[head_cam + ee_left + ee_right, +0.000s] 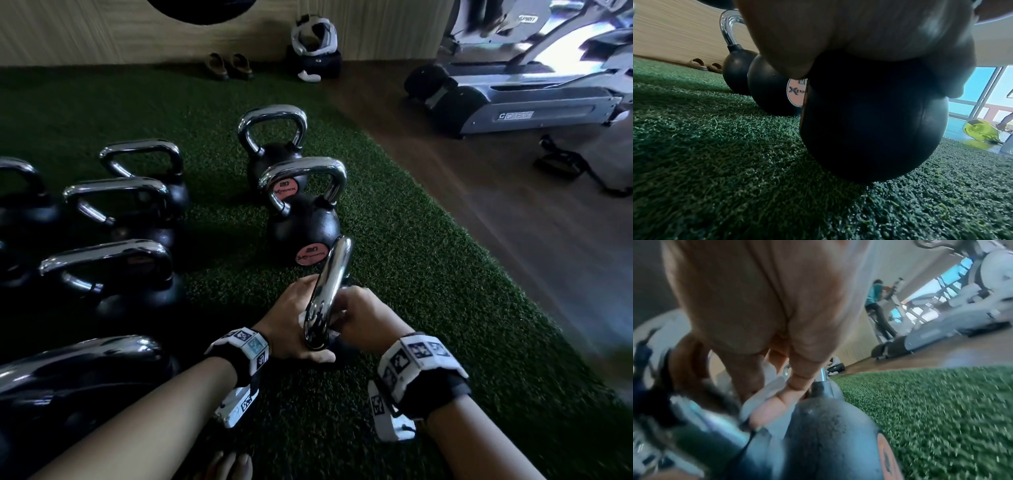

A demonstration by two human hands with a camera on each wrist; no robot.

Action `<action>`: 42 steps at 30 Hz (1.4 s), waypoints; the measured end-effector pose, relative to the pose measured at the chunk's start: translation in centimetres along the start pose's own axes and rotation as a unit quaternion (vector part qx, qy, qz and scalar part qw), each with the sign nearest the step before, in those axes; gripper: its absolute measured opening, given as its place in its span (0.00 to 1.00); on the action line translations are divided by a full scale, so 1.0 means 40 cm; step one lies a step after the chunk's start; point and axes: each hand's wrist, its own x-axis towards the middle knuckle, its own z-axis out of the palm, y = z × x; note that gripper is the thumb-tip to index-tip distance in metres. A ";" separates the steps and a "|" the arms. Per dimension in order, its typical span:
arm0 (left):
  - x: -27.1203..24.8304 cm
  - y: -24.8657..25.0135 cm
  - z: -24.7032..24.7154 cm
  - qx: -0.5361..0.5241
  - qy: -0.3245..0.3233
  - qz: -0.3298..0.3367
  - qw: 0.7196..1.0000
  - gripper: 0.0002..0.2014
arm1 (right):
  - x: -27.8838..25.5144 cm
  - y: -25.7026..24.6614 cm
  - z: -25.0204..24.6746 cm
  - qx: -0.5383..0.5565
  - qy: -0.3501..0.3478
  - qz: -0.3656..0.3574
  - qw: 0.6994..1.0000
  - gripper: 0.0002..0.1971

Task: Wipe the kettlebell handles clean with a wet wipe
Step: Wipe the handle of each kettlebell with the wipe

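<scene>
Black kettlebell's chrome loop handle (329, 291) stands on green artificial turf (428, 308); right hand (363, 318) pinches white wet wipe (764, 392) against it, left hand (291, 318) rests on the bell body, fingers' curl hidden. 2 black 20-marked kettlebells (301, 219) just behind.

Your forearms are bare, and each wrist wears a black strap (236, 359) carrying a white camera block (416, 359) covered in black-and-white square marker tags (one panel on the left looks pale blue).

My black kettlebell (869, 121) stands on the turf, chrome handle (330, 284) upright. A crumpled white wipe (764, 395) presses against its base.
</scene>
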 end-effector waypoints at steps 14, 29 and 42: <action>-0.004 0.001 -0.003 0.032 -0.045 -0.054 0.997 0.63 | -0.015 0.047 -0.018 0.297 -0.044 0.044 0.953 0.10; 0.001 0.021 -0.013 0.009 -0.014 -0.044 0.999 0.62 | 0.020 0.025 -0.034 0.592 0.043 0.066 0.802 0.17; 0.004 0.043 -0.026 -0.008 -0.006 -0.039 0.999 0.63 | 0.066 0.009 -0.006 0.370 0.323 0.144 0.859 0.06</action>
